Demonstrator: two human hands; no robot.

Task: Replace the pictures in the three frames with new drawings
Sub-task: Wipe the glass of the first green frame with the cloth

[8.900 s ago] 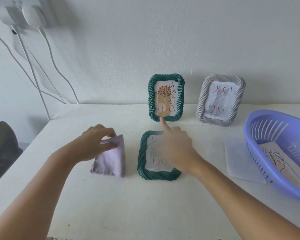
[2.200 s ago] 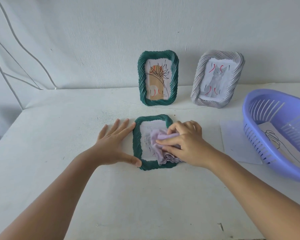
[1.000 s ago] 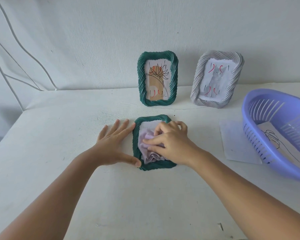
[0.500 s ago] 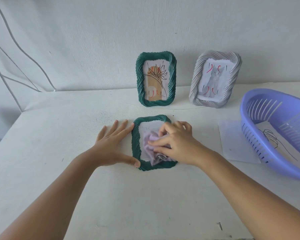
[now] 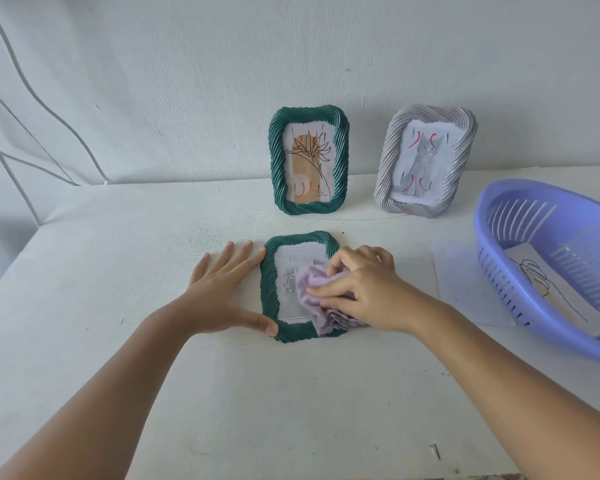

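Frames number three on the white table [image 5: 84,358]. One green frame [image 5: 270,296] is laid flat near the middle, glass upward, with a pale drawing seen under the glass. Its left edge is steadied by the left hand [image 5: 219,292], whose fingers are held straight and flat on the table while the thumb is set against the frame's near left corner. A crumpled lilac cloth [image 5: 316,299] is pressed onto the glass and is gripped by the right hand [image 5: 364,289], fingers curled round it. A second green frame [image 5: 274,161] is stood upright against the wall [image 5: 187,81] behind, with a flower drawing shown in it. Just to its right a grey frame [image 5: 390,161] is leaned, tilted, with a cat drawing inside. A loose white sheet [image 5: 465,285] is laid on the table to the right, beside a purple basket [image 5: 492,216] in which a line drawing [image 5: 551,292] is held.
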